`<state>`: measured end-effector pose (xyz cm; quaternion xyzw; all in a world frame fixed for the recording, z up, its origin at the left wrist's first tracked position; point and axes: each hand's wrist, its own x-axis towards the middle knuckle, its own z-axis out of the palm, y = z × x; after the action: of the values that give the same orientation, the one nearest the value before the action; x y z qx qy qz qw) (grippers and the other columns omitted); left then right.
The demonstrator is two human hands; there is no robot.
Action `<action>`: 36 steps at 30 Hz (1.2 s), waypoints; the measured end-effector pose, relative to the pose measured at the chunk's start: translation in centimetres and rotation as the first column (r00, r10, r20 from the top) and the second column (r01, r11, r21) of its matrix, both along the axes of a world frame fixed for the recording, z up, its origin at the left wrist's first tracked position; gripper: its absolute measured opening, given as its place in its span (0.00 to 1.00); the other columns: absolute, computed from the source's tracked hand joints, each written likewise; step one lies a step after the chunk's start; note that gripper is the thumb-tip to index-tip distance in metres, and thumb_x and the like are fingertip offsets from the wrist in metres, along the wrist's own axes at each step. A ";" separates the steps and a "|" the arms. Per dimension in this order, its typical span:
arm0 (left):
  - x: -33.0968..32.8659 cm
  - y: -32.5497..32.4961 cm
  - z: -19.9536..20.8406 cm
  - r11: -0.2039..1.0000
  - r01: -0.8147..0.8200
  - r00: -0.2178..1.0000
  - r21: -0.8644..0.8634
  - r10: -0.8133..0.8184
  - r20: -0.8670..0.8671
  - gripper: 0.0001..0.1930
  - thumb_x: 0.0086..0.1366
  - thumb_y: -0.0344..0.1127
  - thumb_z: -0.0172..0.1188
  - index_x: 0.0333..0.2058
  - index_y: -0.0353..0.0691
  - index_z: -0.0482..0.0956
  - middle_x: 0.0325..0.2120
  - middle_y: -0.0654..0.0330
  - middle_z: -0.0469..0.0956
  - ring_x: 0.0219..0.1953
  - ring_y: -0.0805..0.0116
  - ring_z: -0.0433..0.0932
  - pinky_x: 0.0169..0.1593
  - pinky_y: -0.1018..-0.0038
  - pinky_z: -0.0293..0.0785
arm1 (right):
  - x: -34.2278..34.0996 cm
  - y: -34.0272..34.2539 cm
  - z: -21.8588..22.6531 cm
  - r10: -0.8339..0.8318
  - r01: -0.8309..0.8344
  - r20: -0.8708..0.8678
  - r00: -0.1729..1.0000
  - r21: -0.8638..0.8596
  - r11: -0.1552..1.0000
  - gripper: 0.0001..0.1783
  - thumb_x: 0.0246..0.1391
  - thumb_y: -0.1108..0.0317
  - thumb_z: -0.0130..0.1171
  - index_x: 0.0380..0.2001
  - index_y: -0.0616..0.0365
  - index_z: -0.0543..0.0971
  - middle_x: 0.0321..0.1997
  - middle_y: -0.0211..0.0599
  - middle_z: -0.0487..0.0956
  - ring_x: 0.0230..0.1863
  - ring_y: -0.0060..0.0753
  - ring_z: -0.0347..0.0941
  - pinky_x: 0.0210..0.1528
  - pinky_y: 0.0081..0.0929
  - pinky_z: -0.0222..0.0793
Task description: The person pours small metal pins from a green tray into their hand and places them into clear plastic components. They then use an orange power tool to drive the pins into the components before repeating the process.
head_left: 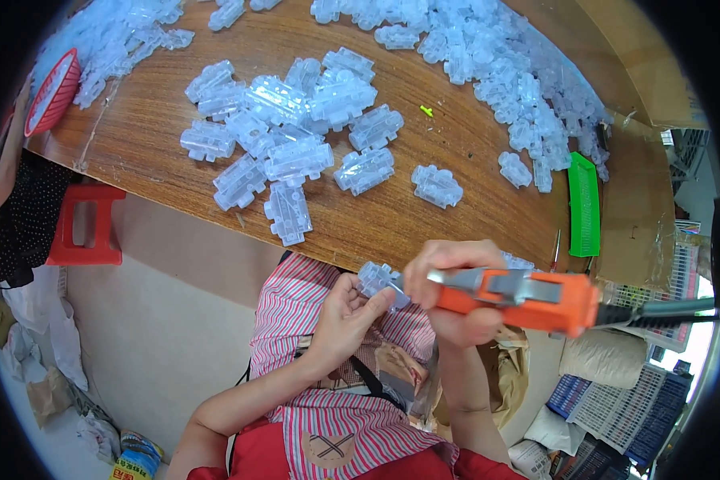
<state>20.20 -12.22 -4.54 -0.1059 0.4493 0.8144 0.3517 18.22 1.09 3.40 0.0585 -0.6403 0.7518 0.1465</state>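
My left hand (346,318) pinches a clear plastic housing (375,278) between thumb and fingers, just off the table's front edge. My right hand (453,286) is wrapped round an orange power screwdriver (528,304) with a grey metal lever and a dark cord trailing right. The tool's front end points left, toward the housing; its tip is hidden by my fingers, so I cannot tell whether it touches. Beyond my hands, a loose pile of similar clear housings (296,160) lies on the brown table (216,192). One single housing (438,186) sits apart, right of the pile.
Large heaps of small clear parts (488,56) cover the table's far right and far left. A green tray (584,205) stands at the right edge beside cardboard (640,200). At the left, another person's arm (4,164) is near a red basket (54,92), with a red stool (88,224) below.
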 end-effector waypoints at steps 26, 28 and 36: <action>-1.0 -0.9 0.6 0.993 -0.119 0.987 -0.024 0.120 0.105 0.19 0.58 0.25 0.61 0.42 0.32 0.60 0.38 0.54 0.74 0.38 0.74 0.75 0.44 0.78 0.73 | -0.1 0.5 -0.5 0.060 -0.063 -0.177 0.982 -0.010 0.998 0.41 0.47 0.29 0.50 0.38 0.63 0.70 0.18 0.32 0.71 0.19 0.26 0.67 0.20 0.24 0.67; -1.0 -0.8 0.8 0.993 -0.116 0.988 -0.021 0.118 0.104 0.19 0.58 0.24 0.61 0.42 0.32 0.60 0.38 0.55 0.74 0.38 0.74 0.75 0.44 0.78 0.73 | -0.1 0.4 -0.4 0.060 -0.069 -0.196 0.979 -0.041 0.997 0.41 0.47 0.29 0.50 0.37 0.63 0.70 0.18 0.32 0.71 0.19 0.26 0.67 0.20 0.24 0.68; -1.3 -0.8 0.8 0.992 -0.123 0.987 -0.036 0.126 0.096 0.18 0.58 0.24 0.61 0.41 0.33 0.60 0.37 0.56 0.73 0.39 0.75 0.74 0.45 0.78 0.72 | -0.1 -0.1 -0.5 0.052 -0.050 -0.080 0.995 0.030 0.998 0.36 0.46 0.33 0.56 0.34 0.60 0.71 0.18 0.33 0.71 0.20 0.30 0.67 0.23 0.28 0.66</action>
<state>18.85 -13.06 -3.74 -0.1790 0.4359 0.8218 0.3202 18.15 0.94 2.91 0.1070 -0.6427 0.7432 0.1522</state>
